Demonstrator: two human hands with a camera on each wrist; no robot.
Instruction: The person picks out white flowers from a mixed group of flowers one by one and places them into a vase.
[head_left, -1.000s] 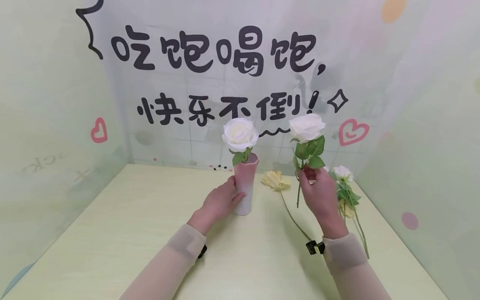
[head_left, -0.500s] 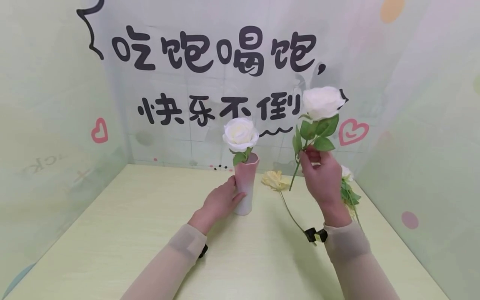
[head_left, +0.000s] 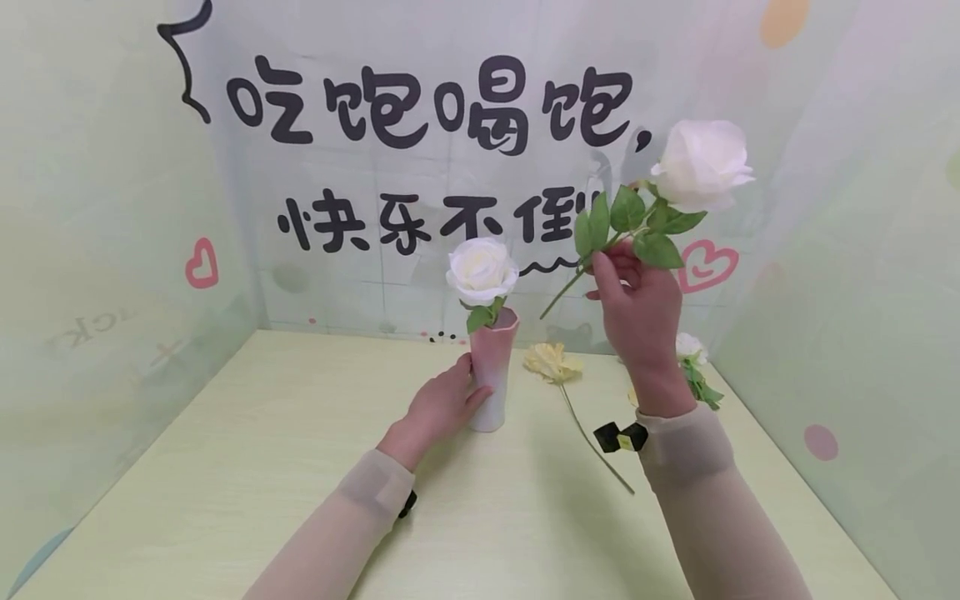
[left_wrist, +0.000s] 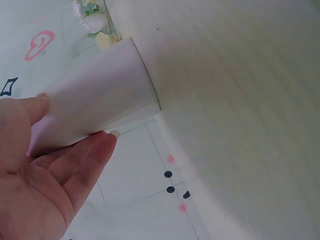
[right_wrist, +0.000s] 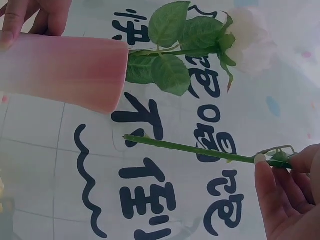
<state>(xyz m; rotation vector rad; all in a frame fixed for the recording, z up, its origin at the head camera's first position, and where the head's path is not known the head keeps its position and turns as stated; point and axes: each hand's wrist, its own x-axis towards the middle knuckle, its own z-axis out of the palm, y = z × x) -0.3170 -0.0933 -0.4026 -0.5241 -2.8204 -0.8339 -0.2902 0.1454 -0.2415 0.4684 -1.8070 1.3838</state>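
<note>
A pink-to-white vase (head_left: 491, 375) stands upright on the table with one white rose (head_left: 482, 271) in it. My left hand (head_left: 438, 400) grips the vase around its middle; in the left wrist view the thumb and fingers lie on either side of it. Up and to the right of the vase, my right hand (head_left: 641, 308) pinches the stem of a second white rose (head_left: 702, 167). That rose is tilted, its bloom up to the right and its bare stem end pointing down-left toward the vase mouth, apart from it. The right wrist view shows the green stem (right_wrist: 195, 149) between thumb and fingers.
A yellow flower (head_left: 553, 362) with a long thin stem lies on the table right of the vase. Behind my right wrist, more flowers (head_left: 693, 350) lie partly hidden near the right wall. Printed walls enclose the table (head_left: 247, 467) at the back and sides.
My right hand has lifted the white rose higher and tilted it, so the bloom leans right and the stem end swings left toward the vase. The left hand and vase have stayed put.
</note>
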